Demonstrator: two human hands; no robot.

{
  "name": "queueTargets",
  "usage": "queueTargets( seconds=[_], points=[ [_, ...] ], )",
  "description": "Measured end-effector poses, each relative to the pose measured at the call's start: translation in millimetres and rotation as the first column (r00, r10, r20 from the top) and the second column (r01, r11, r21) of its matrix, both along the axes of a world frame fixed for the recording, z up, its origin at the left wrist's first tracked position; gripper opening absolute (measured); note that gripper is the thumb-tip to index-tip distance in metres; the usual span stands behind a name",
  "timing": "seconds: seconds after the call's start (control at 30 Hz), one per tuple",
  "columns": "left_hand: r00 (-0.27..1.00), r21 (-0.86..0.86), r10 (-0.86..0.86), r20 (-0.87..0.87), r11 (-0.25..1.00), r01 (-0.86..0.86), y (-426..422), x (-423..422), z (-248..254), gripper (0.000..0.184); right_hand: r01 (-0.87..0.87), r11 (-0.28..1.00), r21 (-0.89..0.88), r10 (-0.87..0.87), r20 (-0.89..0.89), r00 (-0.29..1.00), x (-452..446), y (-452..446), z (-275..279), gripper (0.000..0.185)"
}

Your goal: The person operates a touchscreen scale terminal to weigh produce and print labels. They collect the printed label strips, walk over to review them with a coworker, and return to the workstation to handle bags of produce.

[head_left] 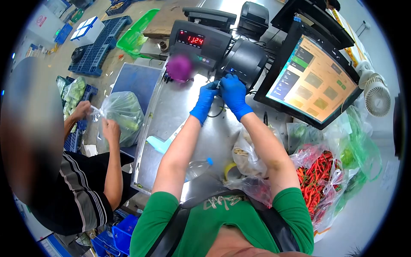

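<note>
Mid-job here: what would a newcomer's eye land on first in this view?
Likely the blue-gloved left hand and right hand, close together at the black device, upper middle. Next, the big lit screen to their right and the bagged red chillies below it. Red digits also glow above and left of the hands.

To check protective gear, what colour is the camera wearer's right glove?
The right glove is blue, clearest in the head view.

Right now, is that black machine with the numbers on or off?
On: its number display is glowing with red digits.
</note>
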State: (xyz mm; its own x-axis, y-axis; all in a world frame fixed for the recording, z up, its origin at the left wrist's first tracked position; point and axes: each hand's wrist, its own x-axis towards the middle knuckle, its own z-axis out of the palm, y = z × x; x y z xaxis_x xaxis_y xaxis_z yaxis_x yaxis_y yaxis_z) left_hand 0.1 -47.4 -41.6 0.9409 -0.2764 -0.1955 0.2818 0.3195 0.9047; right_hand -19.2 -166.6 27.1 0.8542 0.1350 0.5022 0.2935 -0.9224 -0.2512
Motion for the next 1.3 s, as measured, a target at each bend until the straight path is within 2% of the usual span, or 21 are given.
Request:
queueTargets(
  seconds=[0.1,0.13,0.17,0.2,0.27,0.3,0.33,0.37,0.4,0.43,0.47,0.53,0.57,0.6,0.7,0.83,0.97,1.07,1.1,1.2,1.3],
  points=[
    [0.998,-0.042,-0.065,0.014,0.997,0.065,2.5,0.7,-8.1,0.035,-0.061,0.997,-0.039,0.062,0.025,0.998,-10.9,2.2,5.8,0.007],
    [0.996,-0.026,-0.045,0.075,0.999,0.047,6.5,-2.4,-14.9,0.033,-0.174,0.984,0.021,0.169,0.156,0.973,-13.0,4.5,7.9,0.008],
    [0.991,0.205,-0.093,0.091,0.976,0.073,25.4,-18.5,17.6,0.033,-0.223,0.974,0.037,0.22,0.064,0.973,-27.3,18.3,23.7,0.009],
    [0.983,0.277,-0.111,0.144,0.959,0.068,43.8,-31.5,17.6,0.029,-0.272,0.962,0.019,0.272,-0.019,0.962,-37.3,30.2,33.4,0.012],
    [0.915,0.618,-0.044,0.4,0.75,-0.235,88.9,-73.2,14.6,0.027,-0.46,0.868,0.184,0.466,0.016,0.885,-56.2,76.6,66.0,0.015],
    [0.893,0.658,0.008,0.451,0.673,-0.339,109.3,-92.8,27.9,0.026,-0.472,0.788,0.396,0.521,-0.018,0.853,-55.7,103.0,67.5,0.015],
    [0.863,0.682,0.047,0.503,0.592,-0.43,131.6,-111.5,42.0,0.026,-0.444,0.68,0.584,0.574,-0.046,0.818,-53.5,130.8,68.7,0.015],
    [0.871,0.819,-0.078,0.485,0.391,-0.421,157.5,-127.0,38.7,0.027,-0.335,0.641,0.69,0.608,-0.19,0.771,-40.0,158.1,64.6,0.021],
    [0.885,0.861,-0.125,0.449,0.324,-0.392,181.1,-139.6,36.1,0.034,-0.133,0.46,0.878,0.691,-0.26,0.674,-19.1,184.7,53.9,0.023],
    [0.893,0.881,-0.145,0.425,0.29,-0.372,201.0,-150.7,31.5,0.038,-0.053,0.34,0.939,0.717,-0.222,0.66,6.5,212.0,35.3,0.022],
    [0.9,0.902,-0.171,0.401,0.246,-0.355,222.0,-162.4,25.9,0.043,0.156,0.338,0.928,0.72,-0.362,0.592,17.6,233.5,47.1,0.019],
    [0.901,0.886,-0.179,0.396,0.333,-0.323,250.7,-176.0,-7.4,0.049,0.327,0.246,0.913,0.741,-0.394,0.544,53.6,285.8,-8.9,0.016],
    [0.801,0.877,-0.365,0.475,0.275,-0.394,258.5,-183.3,-17.3,0.052,0.353,0.228,0.908,0.733,-0.398,0.551,67.6,315.3,-50.1,0.015],
    [0.812,0.91,-0.411,0.413,0.207,-0.358,257.7,-189.7,-4.9,0.054,0.383,0.21,0.9,0.725,-0.406,0.557,78.2,343.8,-85.2,0.015],
    [0.868,0.891,-0.297,0.399,0.348,-0.29,260.2,-184.0,0.0,0.058,0.548,0.162,0.82,0.753,-0.462,0.468,91.7,404.9,-145.1,0.013],
    [0.885,0.864,-0.247,0.394,0.429,-0.264,264.8,-184.7,0.7,0.06,0.528,0.275,0.804,0.796,-0.498,0.343,85.5,436.5,-200.5,0.01],
    [0.909,0.864,-0.249,0.333,0.466,-0.189,264.7,-186.0,-5.2,0.062,0.377,0.514,0.771,0.743,-0.619,0.253,76.2,442.6,-183.0,0.027],
    [0.885,0.865,-0.296,0.361,0.46,-0.199,268.8,-182.3,-17.8,0.063,0.011,0.77,0.638,0.587,-0.716,0.377,82.3,453.2,-220.0,0.026],
    [0.889,0.861,-0.283,0.361,0.466,-0.201,268.6,-182.8,-13.7,0.064,-0.024,0.841,0.541,0.519,-0.793,0.319,81.6,448.1,-200.2,0.047],
    [0.9,0.851,-0.241,0.363,0.479,-0.215,266.4,-182.8,-12.6,0.058,-0.109,0.94,0.324,0.337,-0.82,0.462,68.1,439.2,-156.4,0.069],
    [0.893,0.868,-0.266,0.363,0.444,-0.221,264.8,-182.2,-10.8,0.055,0.039,0.979,0.201,0.132,-0.766,0.629,58.9,436.7,-142.8,0.087]
  ],
)
